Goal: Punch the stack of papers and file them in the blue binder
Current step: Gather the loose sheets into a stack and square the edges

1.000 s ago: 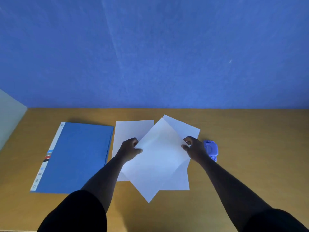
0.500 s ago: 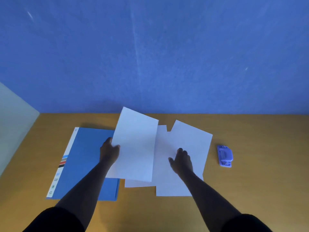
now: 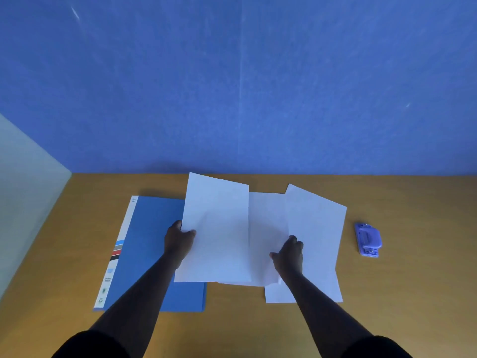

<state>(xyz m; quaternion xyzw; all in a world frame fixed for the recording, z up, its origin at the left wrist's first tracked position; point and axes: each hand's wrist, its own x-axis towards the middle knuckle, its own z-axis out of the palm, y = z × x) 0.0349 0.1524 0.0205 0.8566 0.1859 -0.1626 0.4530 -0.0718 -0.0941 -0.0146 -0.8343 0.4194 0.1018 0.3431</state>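
Three white sheets lie spread on the wooden table. My left hand [image 3: 179,240] grips the left edge of the leftmost sheet [image 3: 219,228], which is lifted and overlaps the closed blue binder [image 3: 152,254]. My right hand [image 3: 289,254] rests on the middle sheet [image 3: 267,223], fingers curled at the edge of the right sheet [image 3: 317,241]; whether it pinches a sheet is unclear. A small blue hole punch [image 3: 367,239] sits on the table to the right of the papers, apart from both hands.
A blue wall [image 3: 240,86] stands along the table's far edge, just behind the papers. A pale panel [image 3: 23,202] borders the table on the left. Bare wooden tabletop [image 3: 413,280] stretches right of the punch and in front of the papers.
My left hand has carried the top sheet leftward over the binder and holds it there. My right hand left that sheet and came down on the remaining papers, fingers now curled.
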